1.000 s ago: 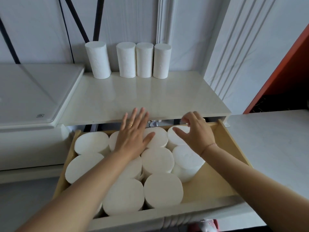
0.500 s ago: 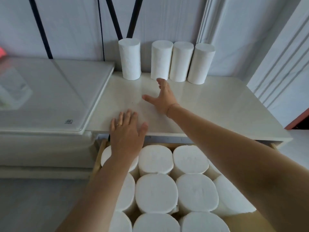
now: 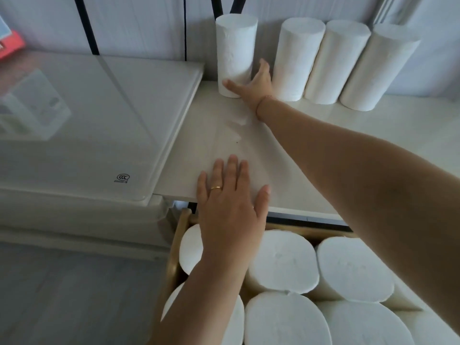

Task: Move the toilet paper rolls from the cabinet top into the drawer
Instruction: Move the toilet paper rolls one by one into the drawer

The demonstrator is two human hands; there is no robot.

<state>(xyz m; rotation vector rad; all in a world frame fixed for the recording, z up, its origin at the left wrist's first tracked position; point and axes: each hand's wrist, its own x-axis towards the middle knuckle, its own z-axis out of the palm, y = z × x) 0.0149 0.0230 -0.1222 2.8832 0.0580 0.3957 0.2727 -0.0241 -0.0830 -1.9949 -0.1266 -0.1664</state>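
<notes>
Now the right hand [image 3: 257, 82] cups the leftmost roll [image 3: 235, 53]; left hand [image 3: 230, 215] lies spread flat.

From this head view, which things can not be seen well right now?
- Right hand fingers: behind the leftmost roll, so the grip is unclear.
- Drawer: front and right side cut off by the frame and covered by the right arm.
- Rolls under the left hand: partly hidden.

You're in a home storage corner: a pale cabinet top [image 3: 249, 150] against a panelled wall [image 3: 139, 23], spare toilet paper rolls [image 3: 281, 260] packing its wooden drawer [image 3: 174, 257], a white glass-topped appliance [image 3: 87, 125] alongside.
</notes>
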